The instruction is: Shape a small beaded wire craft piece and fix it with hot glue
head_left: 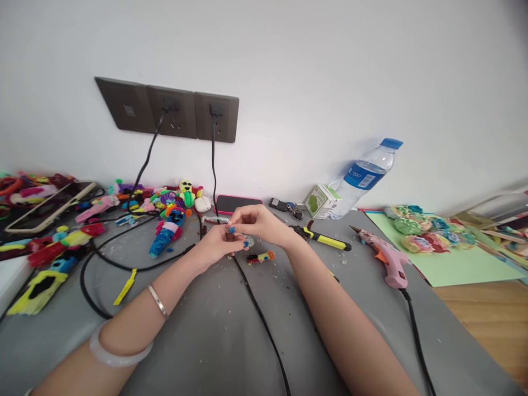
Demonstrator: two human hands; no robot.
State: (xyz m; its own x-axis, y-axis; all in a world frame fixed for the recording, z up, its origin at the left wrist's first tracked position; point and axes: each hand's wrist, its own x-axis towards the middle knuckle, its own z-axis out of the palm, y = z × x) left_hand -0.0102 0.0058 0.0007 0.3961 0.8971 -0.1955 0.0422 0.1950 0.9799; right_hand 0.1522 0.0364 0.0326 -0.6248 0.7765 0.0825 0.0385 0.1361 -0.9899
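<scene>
My left hand (pixel 216 247) and my right hand (pixel 259 224) meet above the grey table, fingertips pinched close together. Between them is a thin silvery pipe cleaner (pixel 211 219), part of which sticks out to the left; the fingers hide the rest. Another pale, glittery bit (pixel 246 240) shows beneath the right fingers. Just below the hands lies a small yellow, orange and black fuzzy piece (pixel 260 257). Yellow-and-black pliers (pixel 325 240) rest to the right of my right hand.
A pink glue gun (pixel 388 258) lies at right, its cord running forward. Behind stand a tilted water bottle (pixel 365 179) and a small green-and-white carton (pixel 322 201). Black cables (pixel 258 313) cross the table. Colourful pipe-cleaner figures (pixel 169 228) crowd the left, below wall sockets (pixel 171 113).
</scene>
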